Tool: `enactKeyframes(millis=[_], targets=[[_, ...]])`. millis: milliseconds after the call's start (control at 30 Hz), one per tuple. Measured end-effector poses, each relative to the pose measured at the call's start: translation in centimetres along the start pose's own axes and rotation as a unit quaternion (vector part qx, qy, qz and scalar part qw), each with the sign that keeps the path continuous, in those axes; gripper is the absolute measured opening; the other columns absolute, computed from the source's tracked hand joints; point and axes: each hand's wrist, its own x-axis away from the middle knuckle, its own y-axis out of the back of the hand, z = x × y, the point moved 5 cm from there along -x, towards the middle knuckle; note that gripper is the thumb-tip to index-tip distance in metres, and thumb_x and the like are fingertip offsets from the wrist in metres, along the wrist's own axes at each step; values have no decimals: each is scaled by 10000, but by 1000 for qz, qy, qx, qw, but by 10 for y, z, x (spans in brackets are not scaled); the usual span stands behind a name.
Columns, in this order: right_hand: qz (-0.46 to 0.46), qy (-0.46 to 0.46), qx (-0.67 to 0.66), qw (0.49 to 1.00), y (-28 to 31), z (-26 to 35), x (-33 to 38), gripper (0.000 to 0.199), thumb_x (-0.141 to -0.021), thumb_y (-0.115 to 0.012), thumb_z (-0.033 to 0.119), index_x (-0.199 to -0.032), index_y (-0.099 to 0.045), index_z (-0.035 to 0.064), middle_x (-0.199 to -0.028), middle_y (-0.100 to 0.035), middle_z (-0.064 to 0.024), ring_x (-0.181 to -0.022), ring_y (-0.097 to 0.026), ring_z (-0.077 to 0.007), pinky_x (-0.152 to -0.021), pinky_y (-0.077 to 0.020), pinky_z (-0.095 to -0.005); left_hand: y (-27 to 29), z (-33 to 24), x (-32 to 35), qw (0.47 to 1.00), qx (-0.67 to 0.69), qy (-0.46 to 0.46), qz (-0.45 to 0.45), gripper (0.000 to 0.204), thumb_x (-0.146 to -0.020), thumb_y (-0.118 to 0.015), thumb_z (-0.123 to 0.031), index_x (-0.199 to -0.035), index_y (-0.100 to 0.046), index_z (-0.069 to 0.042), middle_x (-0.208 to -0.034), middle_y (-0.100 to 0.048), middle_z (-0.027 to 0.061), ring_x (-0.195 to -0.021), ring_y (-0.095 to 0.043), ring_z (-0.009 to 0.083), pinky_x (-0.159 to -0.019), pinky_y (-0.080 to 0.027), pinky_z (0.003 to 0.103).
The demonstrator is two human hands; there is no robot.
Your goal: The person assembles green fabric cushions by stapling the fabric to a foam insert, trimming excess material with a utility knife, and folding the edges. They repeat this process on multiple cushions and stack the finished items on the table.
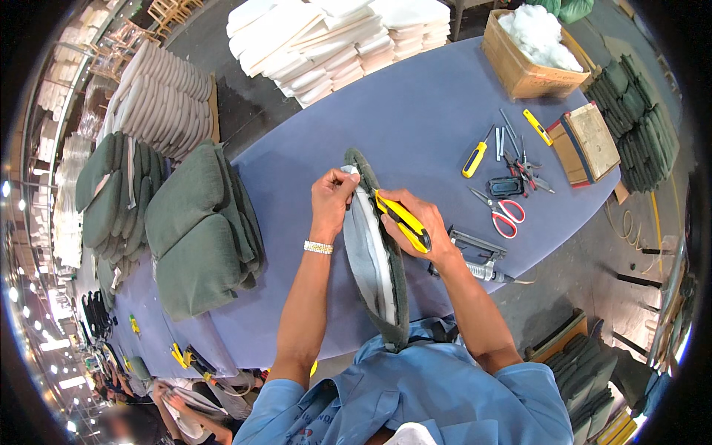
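Cushion (399, 297), dark green cover with a pale inner side, held on edge over the near part of the blue table (297, 156); long and narrow as seen from above, its lower end against the person's blue shirt (445, 386).

Left hand (331, 199): fingers pinched together on the cushion's pale edge, near its far end. Metal-coloured band (318, 247) on that wrist. Right hand (423, 222): closed around a yellow-and-black knife (404, 216), its front end at the cushion's right edge. Blade too small to make out.

Right of the cushion, partly behind the right forearm: staple gun (475, 256). Beyond it, red-and-white-handled scissors (506, 215), a small black tray (505, 186), pliers (526, 174) and a yellow screwdriver (475, 159). Farther off, a second yellow knife (538, 127) near a small box (586, 144). At the table's far right, an open carton (530, 80) of white stuffing (540, 33).

Left on the table: pile of green cushions (196, 230). Past the far edge, stacked white pads (334, 44). Lower left, another person's forearms (196, 423) beside pale material.
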Motion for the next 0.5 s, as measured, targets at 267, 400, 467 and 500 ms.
enactKeyframes(millis=[267,400,467,500], targets=[[-7,-4,2,1000,3,3,16,362,-899,-723,155,-1246,-657,72,-1000,-734,-156,-863,-726,-345,-780,-574,-397,8,-10,5,998,54,-22,-13,174,-940,-762,-139,-836,-647,-61,-729,-588,-20,-601,-499,58,-548,-408,241],[-21,-19,-7,1000,5,-2,17,388,-922,-729,154,-1289,-646,60,-1083,-745,-144,-960,-738,-277,-857,-568,-359,2,-24,12,998,-40,-13,-48,215,-953,-761,-202,-843,-656,-50,-725,-616,4,-605,-566,78,-556,-462,257],[-40,-31,-24,998,5,-3,20,393,-928,-729,160,-1299,-644,61,-1107,-748,-139,-990,-742,-267,-877,-568,-354,2,-26,16,992,-119,-17,-46,256,-954,-765,-239,-840,-660,-35,-726,-631,16,-602,-588,90,-564,-480,266],[-57,-36,-33,997,5,-5,19,389,-923,-730,173,-1290,-649,71,-1102,-748,-142,-985,-744,-287,-868,-573,-364,1,-28,15,983,-179,-27,-37,280,-952,-767,-256,-837,-661,-24,-727,-637,22,-599,-593,96,-568,-486,272]])
